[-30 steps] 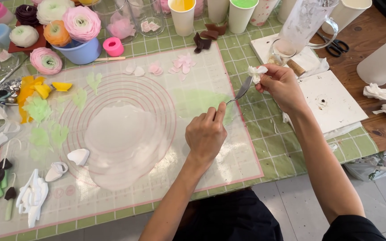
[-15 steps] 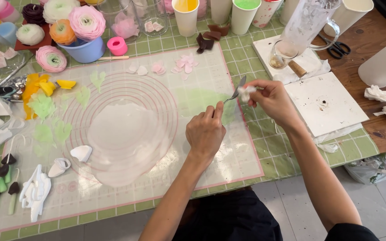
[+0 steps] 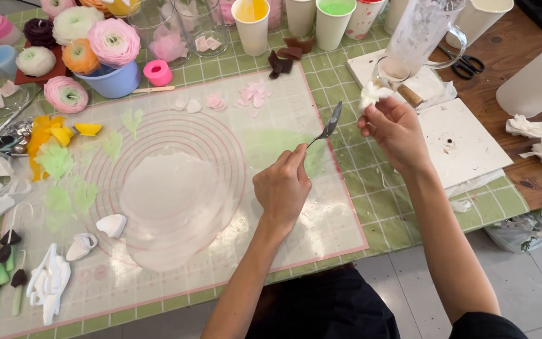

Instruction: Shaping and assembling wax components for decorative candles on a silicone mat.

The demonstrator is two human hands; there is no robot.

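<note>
My left hand (image 3: 282, 186) grips the thin handle of a small metal palette knife (image 3: 329, 125) above a clear silicone work mat (image 3: 221, 207). The blade points up and to the right, over a pale green smear on the mat. My right hand (image 3: 396, 129) is raised just right of the blade and pinches a crumpled white wad of tissue (image 3: 372, 94) between its fingertips. A thin whitish translucent sheet (image 3: 174, 210) lies spread on the mat's circle markings, left of my left hand.
Paper cups of yellow (image 3: 251, 24) and green (image 3: 334, 20) colour stand at the back. Finished wax flowers (image 3: 113, 43) fill the far left. White tiles (image 3: 462, 141), a glass jug (image 3: 418, 34), scissors (image 3: 465, 64) and a paper roll (image 3: 537, 81) sit right. Petals and green leaves lie left.
My right hand pulled the white wad off the blade and lifted it up and to the right. The left hand kept the knife in place over the mat.
</note>
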